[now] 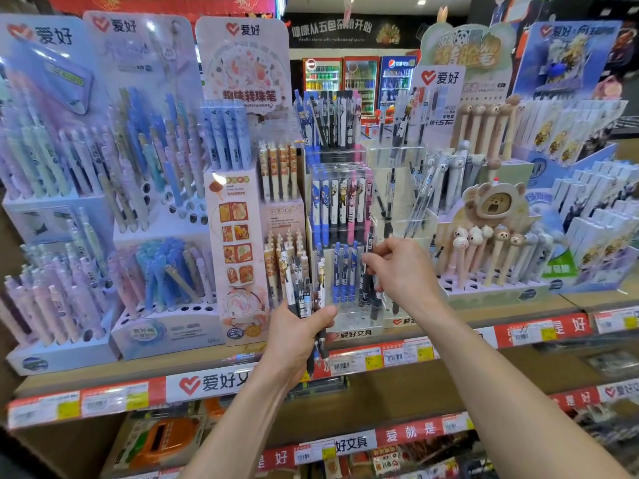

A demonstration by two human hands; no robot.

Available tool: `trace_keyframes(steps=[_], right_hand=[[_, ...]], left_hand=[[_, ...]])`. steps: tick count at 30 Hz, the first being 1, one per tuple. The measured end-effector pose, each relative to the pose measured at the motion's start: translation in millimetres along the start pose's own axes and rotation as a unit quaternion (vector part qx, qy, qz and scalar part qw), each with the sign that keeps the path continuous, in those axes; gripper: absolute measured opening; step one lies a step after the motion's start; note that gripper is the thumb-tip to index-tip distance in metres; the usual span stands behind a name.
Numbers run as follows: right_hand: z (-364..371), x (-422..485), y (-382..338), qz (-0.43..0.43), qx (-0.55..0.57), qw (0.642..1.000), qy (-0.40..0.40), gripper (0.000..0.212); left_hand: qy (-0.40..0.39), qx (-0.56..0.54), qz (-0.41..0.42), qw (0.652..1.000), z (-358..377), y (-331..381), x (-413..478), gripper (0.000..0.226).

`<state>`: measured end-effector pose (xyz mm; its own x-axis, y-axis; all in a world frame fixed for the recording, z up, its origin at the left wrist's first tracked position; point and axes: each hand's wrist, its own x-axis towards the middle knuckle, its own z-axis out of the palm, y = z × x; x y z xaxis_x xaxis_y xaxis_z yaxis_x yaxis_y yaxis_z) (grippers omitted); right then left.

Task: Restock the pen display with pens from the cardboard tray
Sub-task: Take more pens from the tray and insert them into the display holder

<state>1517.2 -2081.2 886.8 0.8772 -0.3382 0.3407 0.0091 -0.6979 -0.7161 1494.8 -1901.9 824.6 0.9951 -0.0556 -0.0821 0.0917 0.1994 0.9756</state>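
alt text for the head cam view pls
A person's left hand grips a bundle of pens while the right hand pinches a dark pen at the clear tiered pen display on a crowded stationery shelf.

I'm facing a wooden store shelf (pixel 397 388), red-white price strip (pixel 121 397) along its edge, another shelf (pixel 408 435) below. Behind: 3 lit drink coolers (pixel 361 81) under a dark banner (pixel 332 29) with white text. Ceiling spotlight (pixel 422 1) up top.
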Motion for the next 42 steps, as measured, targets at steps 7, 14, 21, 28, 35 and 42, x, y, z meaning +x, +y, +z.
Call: trace_keyframes(steps=[7,14,21,28,35,42], right_hand=[[11,-4,10,0.006,-0.062,0.998,-0.001,0.021],[16,-10,12,0.010,-0.088,0.996,0.011,0.017],[13,-5,-5,-0.031,-0.070,0.996,0.035,0.028],[13,-6,-9,-0.095,-0.069,0.992,0.048,0.030],[13,3,-12,-0.124,-0.100,0.987,0.016,0.020],[4,12,-7,-0.075,-0.071,0.994,0.031,0.009]], left_hand=[[0.007,-0.013,0.006,1.000,-1,-3,1,0.025],[0.010,-0.025,0.010,1.000,-2,-3,0,0.023],[0.009,-0.008,0.025,1.000,-3,-5,-1,0.020],[0.014,0.003,0.027,1.000,-4,-6,-3,0.020],[0.015,0.008,0.024,1.000,-2,-8,-3,0.021],[0.024,0.009,0.012,1.000,-6,-11,-2,0.023]])
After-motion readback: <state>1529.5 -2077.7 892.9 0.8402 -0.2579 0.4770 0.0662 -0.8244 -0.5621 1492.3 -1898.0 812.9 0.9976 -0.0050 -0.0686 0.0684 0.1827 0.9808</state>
